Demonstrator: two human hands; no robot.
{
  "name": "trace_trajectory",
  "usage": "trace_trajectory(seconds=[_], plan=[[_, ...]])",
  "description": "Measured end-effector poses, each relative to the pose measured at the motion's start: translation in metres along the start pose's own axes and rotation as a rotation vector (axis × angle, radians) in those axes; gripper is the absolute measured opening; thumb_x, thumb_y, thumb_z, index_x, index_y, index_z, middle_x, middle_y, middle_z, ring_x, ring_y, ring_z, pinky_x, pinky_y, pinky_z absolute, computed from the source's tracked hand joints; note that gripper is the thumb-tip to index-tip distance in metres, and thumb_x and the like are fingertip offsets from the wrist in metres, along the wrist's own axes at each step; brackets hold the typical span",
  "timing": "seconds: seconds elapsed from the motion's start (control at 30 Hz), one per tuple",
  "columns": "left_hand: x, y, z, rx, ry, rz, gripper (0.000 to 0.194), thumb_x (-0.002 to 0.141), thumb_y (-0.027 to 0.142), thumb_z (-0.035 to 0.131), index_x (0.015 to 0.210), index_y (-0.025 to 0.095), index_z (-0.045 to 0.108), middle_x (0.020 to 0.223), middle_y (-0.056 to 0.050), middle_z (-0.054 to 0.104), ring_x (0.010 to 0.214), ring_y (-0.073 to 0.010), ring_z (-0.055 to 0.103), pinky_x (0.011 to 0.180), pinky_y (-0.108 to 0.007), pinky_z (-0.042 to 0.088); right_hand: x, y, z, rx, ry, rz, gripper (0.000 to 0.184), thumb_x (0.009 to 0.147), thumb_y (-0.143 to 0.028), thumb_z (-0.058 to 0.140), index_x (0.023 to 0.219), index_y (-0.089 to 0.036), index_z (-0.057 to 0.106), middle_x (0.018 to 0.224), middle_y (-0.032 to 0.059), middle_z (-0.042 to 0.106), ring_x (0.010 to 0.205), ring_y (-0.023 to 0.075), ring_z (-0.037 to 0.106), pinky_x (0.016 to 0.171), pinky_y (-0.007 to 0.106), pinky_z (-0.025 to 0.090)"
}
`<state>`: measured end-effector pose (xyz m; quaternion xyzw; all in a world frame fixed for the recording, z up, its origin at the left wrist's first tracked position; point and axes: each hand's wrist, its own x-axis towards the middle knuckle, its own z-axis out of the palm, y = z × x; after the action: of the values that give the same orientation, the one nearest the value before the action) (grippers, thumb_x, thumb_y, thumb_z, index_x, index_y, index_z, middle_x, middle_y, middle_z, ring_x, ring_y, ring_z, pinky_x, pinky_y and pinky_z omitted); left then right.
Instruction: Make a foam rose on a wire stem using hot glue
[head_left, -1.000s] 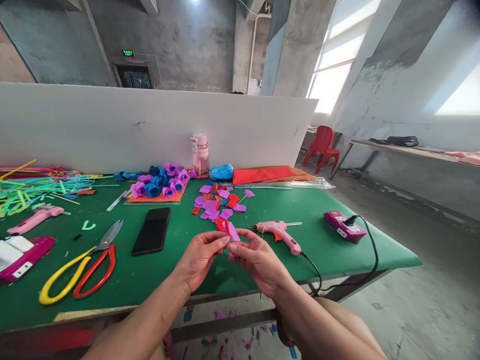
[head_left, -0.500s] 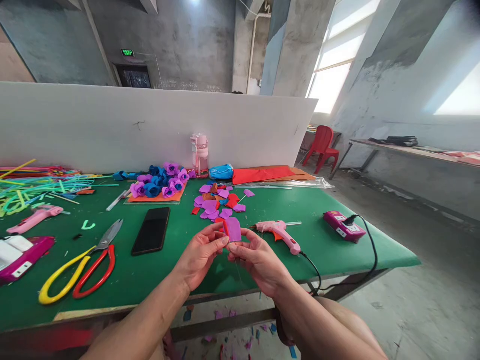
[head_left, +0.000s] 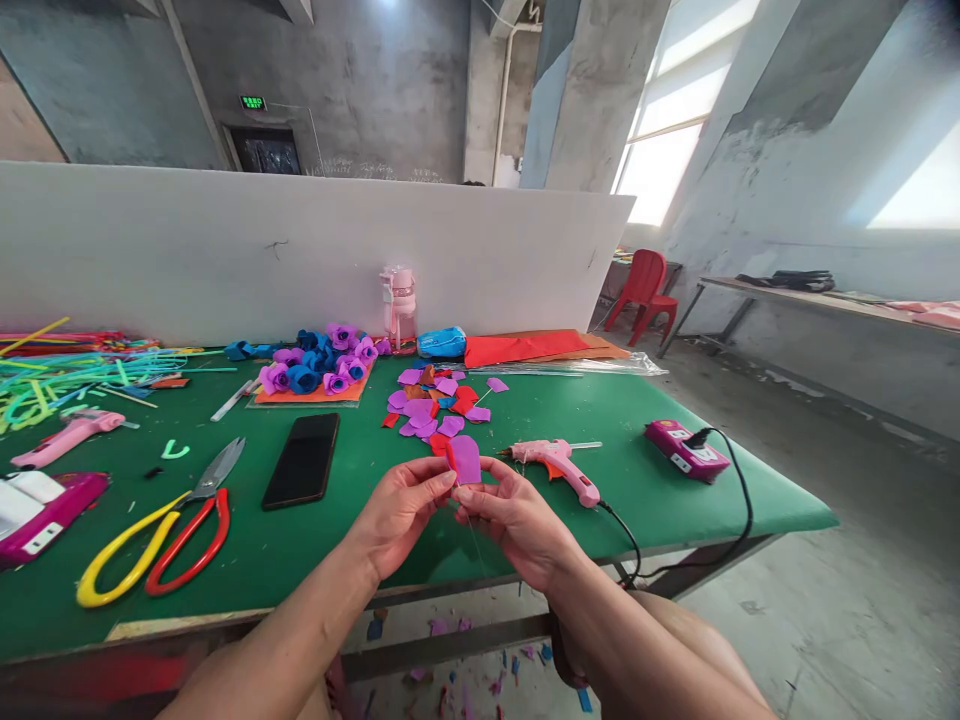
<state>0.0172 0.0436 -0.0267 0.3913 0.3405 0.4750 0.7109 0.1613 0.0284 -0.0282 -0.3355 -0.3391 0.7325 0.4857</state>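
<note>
Low over the front of the green table, my left hand [head_left: 409, 510] and my right hand [head_left: 517, 515] meet fingertip to fingertip. Between them stands a purple petal [head_left: 466, 459] with a red petal [head_left: 451, 456] along its left side. My left fingers pinch the red piece near its base, while my right thumb and forefinger grip the purple one low down. A thin glue strand hangs beneath. Just beyond lie loose petals [head_left: 418, 408] in purple, red, brown and blue. To the right of my hands rests a pink glue gun [head_left: 559, 464], its nozzle pointing left.
Scissors [head_left: 191, 510] with yellow and red handles, a black phone [head_left: 301, 461] and a second glue gun [head_left: 71, 437] lie leftward. Finished purple and blue flowers [head_left: 319, 362] sit behind. A magenta power strip [head_left: 686, 451] trails a black cable at right. A pink bottle [head_left: 399, 305] stands by the white board.
The purple petal has turned from a narrow, tilted view to a broad upright one beside the red petal. Both hands stay almost in place, still pinching.
</note>
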Motion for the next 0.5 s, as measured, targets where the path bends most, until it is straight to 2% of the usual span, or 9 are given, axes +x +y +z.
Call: trace_trajectory(seconds=[0.5], plan=[[-0.0007, 0.0004, 0.0003, 0.045, -0.002, -0.025, 0.018, 0.067, 0.023, 0.07, 0.082, 0.013, 0.07, 0.076, -0.005, 0.067, 0.067, -0.0122, 0.056, 0.064, -0.026, 0.046, 0.0008, 0.0014, -0.001, -0.037, -0.019, 0.002, 0.045, 0.06, -0.022, 0.078, 0.098, -0.015, 0.055, 0.068, -0.0008, 0.064, 0.057, 0.0088, 0.056, 0.063, 0.024, 0.042]])
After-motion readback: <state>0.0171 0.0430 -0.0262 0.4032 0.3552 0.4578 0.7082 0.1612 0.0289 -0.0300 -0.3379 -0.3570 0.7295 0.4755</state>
